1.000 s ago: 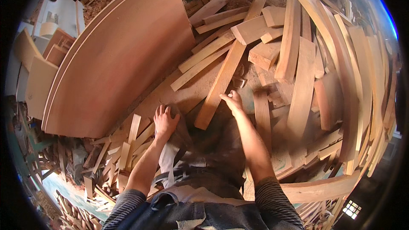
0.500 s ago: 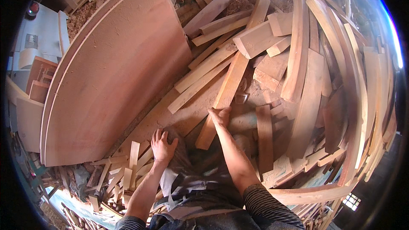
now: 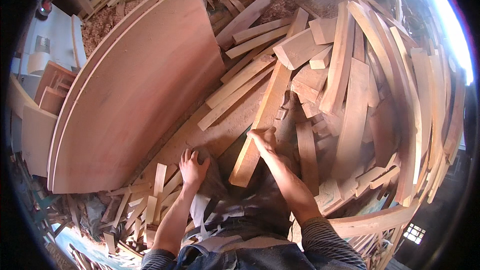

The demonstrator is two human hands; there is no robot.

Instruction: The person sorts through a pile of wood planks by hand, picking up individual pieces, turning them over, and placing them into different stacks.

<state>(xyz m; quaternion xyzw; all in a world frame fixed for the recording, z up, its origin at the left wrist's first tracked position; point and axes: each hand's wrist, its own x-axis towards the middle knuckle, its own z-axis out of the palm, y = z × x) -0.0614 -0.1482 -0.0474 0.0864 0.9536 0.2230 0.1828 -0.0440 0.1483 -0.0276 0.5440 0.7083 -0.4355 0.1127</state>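
My right hand [image 3: 264, 139] grips a long, straight wooden batten [image 3: 270, 97] near its close end, the thumb lying over the top edge. The batten slants away from me, and its far part passes under a thick wood block [image 3: 299, 49] on the pile. My left hand [image 3: 194, 169] rests on my left knee with its fingers spread, holding nothing. Just beyond that hand lies a broad, dusty board [image 3: 185, 137] with loose strips on its far part.
Large curved panels [image 3: 135, 90] lean at the left. Stacked planks and curved pieces [image 3: 350, 115] fill the right side. Short offcuts [image 3: 150, 205] lie in a heap beside my left forearm. Sawdust and scraps [image 3: 280, 7] cover the far ground.
The batten's close end has come slightly nearer to me, with my right hand still round it. My left hand stays on the knee. The view has shifted a little.
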